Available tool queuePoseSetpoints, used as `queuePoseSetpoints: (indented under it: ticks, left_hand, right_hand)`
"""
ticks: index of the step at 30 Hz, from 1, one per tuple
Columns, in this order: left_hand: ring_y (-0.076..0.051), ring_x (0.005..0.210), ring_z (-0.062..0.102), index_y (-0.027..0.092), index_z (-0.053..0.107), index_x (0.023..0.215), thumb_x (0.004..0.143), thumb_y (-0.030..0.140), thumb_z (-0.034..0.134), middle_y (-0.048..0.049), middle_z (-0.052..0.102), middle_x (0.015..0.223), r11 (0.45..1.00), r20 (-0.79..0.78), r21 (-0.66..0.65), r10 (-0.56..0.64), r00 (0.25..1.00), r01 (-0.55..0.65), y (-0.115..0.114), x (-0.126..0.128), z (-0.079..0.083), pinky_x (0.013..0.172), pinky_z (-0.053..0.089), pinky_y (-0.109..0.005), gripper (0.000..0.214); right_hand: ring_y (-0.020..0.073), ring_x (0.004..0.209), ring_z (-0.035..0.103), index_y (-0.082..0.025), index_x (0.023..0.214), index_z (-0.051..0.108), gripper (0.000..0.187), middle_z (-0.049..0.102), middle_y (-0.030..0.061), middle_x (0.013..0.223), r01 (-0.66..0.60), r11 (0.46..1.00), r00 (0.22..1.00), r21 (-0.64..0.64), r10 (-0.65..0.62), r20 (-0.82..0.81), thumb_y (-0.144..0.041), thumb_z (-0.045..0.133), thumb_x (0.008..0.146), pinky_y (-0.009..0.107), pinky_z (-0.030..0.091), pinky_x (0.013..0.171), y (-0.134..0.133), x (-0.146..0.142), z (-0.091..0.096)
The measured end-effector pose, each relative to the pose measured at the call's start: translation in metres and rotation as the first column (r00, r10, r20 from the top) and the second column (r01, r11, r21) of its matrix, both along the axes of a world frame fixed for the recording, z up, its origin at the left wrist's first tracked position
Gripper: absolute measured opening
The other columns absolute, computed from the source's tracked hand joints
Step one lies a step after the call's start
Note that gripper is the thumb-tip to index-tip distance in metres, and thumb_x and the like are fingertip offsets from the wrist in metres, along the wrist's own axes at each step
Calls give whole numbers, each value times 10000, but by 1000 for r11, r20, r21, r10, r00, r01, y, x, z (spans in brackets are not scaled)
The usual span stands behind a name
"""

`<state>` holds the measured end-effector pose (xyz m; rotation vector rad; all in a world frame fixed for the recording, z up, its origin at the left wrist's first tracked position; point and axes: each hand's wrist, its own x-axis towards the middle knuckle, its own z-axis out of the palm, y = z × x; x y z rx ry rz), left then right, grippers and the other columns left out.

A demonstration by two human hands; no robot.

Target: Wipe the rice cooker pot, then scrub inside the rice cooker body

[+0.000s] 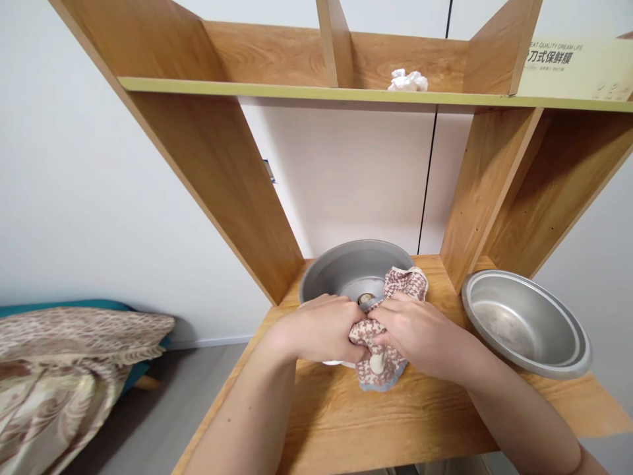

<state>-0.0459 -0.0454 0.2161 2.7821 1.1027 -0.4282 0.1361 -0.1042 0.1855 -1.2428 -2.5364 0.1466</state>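
My left hand (321, 328) and my right hand (420, 333) meet at the near rim of a grey round pot (346, 267) that stands on the wooden shelf board (386, 422). Both hands are closed on a brown and white patterned cloth (395, 290) bunched between them. The cloth drapes over the pot's near rim and hangs down onto the board. A small metal part (366, 299) shows at the pot's bottom just behind my fingers. A white edge peeks out under my left hand.
A shiny steel basin (527, 323) leans on the board to the right. Wooden uprights stand at both sides, with a shelf (316, 92) overhead holding crumpled white paper (408, 80) and a cling-film box (573, 66). A patterned blanket (64, 363) lies at lower left.
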Motion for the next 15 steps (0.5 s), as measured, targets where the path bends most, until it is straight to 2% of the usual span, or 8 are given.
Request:
queuePoseSetpoints:
  ticks: [5,15]
  left_hand:
    - [-148,494,487,236,581,578,678,442,629,28,498,504,1000,23,-4,-3,1000,3,0,0,1,483,263,-299,234]
    - [-170,529,540,254,638,620,686,427,624,21,576,540,1000,18,-25,-4,1000,5,1,-1,-1,507,303,-305,186]
  right_hand:
    - [201,904,562,-180,879,598,217,646,41,938,2,1000,1000,1,-2,26,-282,468,1019,330,414,761,-1,0,0]
    - [190,862,553,-177,857,589,294,637,47,902,-9,1000,1000,1,9,4,-314,405,1041,340,418,816,1,-1,-2]
